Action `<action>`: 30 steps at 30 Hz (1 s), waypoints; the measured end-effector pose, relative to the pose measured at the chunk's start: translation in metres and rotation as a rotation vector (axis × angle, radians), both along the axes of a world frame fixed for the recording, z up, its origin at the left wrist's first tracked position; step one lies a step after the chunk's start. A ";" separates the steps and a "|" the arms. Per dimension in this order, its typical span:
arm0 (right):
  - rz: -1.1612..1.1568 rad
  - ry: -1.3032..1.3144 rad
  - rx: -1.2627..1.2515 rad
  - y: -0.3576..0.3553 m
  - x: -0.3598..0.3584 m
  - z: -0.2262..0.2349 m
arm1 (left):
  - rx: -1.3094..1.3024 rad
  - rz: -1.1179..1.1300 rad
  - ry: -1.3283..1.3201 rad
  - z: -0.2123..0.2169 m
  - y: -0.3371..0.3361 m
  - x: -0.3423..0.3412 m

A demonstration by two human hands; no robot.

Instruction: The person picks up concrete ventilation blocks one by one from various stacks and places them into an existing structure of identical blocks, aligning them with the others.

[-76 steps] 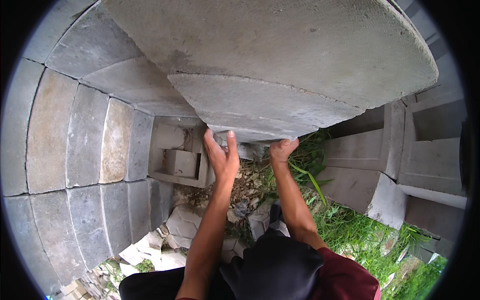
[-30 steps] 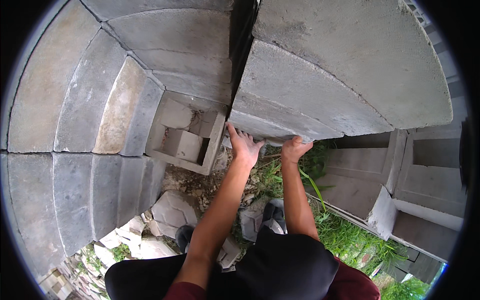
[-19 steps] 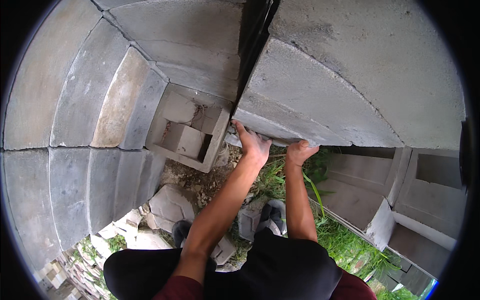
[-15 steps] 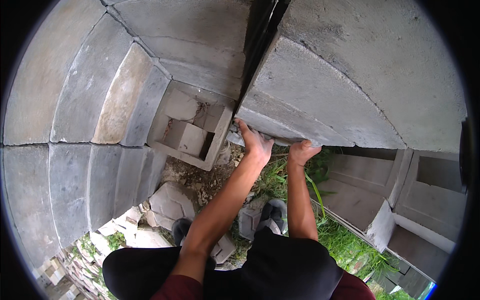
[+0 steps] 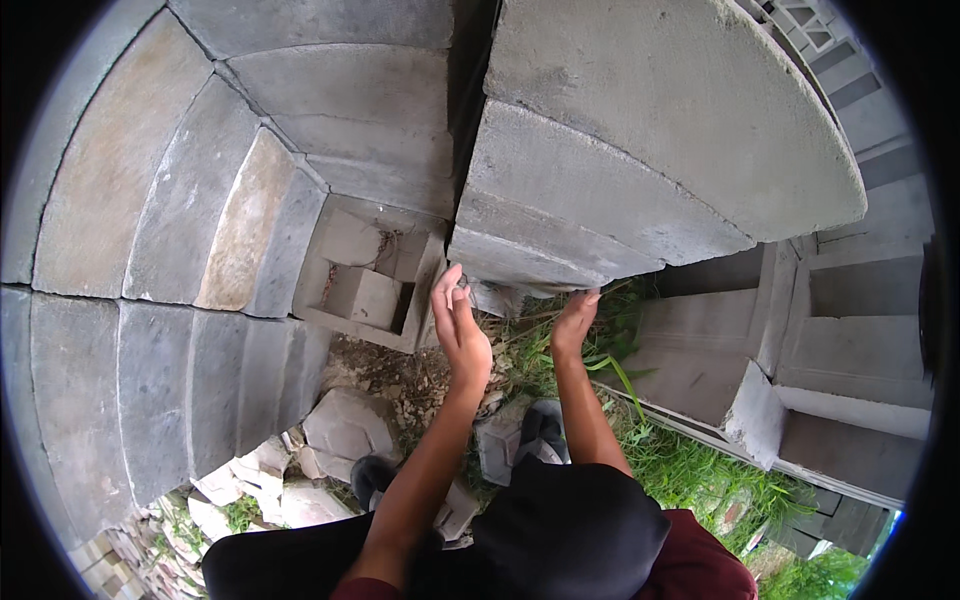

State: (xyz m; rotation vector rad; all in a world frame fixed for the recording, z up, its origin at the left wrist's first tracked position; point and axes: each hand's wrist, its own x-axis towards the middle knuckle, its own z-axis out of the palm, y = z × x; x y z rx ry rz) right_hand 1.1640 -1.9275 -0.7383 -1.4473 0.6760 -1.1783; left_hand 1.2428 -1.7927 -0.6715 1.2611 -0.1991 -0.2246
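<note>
A stack of thick grey concrete slabs (image 5: 590,200) stands in front of me, its near edges layered one below another. My left hand (image 5: 463,335) is raised beside the stack's lower left corner, fingers stretched and slightly apart, with nothing visible in it. Close under the lower edge, my right hand (image 5: 573,325) is held with its fingers pointing up, the tips near or touching the lowest slab (image 5: 530,260); I cannot make out which. No object shows in that hand either.
Another wall of stacked slabs (image 5: 160,230) rises at the left. A square concrete box (image 5: 420,335) with broken pieces inside sits left of my hands. Hollow concrete units (image 5: 700,330) stand at the right. Rubble, an octagonal paver (image 5: 350,430) and grass (image 5: 680,455) lie around my feet.
My left hand has come off the lower slab edge and moved left and down, its fingers straightening. My right hand has shifted slightly left and down. The view has tilted, showing more of the stack.
</note>
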 end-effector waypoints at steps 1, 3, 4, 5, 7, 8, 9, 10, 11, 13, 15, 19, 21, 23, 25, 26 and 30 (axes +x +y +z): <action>0.005 0.079 -0.048 0.009 0.001 0.002 | 0.059 0.007 -0.117 0.008 0.003 0.006; 0.063 0.060 -0.008 0.011 0.006 -0.010 | 0.142 0.001 -0.352 0.025 -0.001 0.018; 0.054 0.123 -0.024 0.013 0.009 -0.014 | 0.178 -0.001 -0.407 0.027 -0.001 0.027; 0.052 0.187 -0.037 0.015 0.013 -0.013 | 0.215 -0.012 -0.376 0.027 -0.001 0.034; 0.050 0.188 -0.047 0.013 0.018 -0.010 | 0.289 -0.032 -0.312 0.026 -0.002 0.041; 0.070 0.207 -0.026 0.011 0.019 -0.006 | 0.283 -0.051 -0.288 0.024 -0.001 0.041; 0.092 0.226 -0.007 0.009 0.020 -0.003 | 0.288 -0.063 -0.287 0.021 -0.002 0.039; 0.103 0.241 -0.017 0.006 0.020 -0.004 | 0.294 -0.074 -0.286 0.019 -0.004 0.036; 0.112 0.257 -0.030 -0.001 0.018 -0.006 | 0.297 -0.087 -0.284 0.016 -0.009 0.032; 0.107 0.307 -0.049 -0.009 0.012 -0.010 | 0.335 -0.116 -0.261 0.011 -0.012 0.020; 0.081 0.369 -0.063 -0.004 0.004 -0.005 | 0.338 -0.104 -0.246 0.006 -0.013 0.014; 0.052 0.373 -0.108 -0.003 -0.003 -0.018 | 0.383 -0.064 -0.284 0.007 -0.015 0.013; 0.153 0.353 -0.084 0.000 -0.010 -0.024 | 0.422 -0.023 -0.315 0.008 -0.014 0.014; 0.168 0.154 -0.070 0.005 -0.008 -0.035 | 0.435 -0.003 -0.325 0.007 -0.011 0.017; 0.129 0.132 0.068 0.009 -0.014 -0.047 | 0.416 -0.017 -0.333 0.005 -0.009 0.016; 0.111 0.119 0.136 0.006 -0.017 -0.053 | 0.406 -0.021 -0.340 0.003 -0.010 0.016; 0.162 -0.072 0.458 -0.008 -0.014 -0.051 | 0.392 -0.023 -0.371 0.003 -0.008 0.014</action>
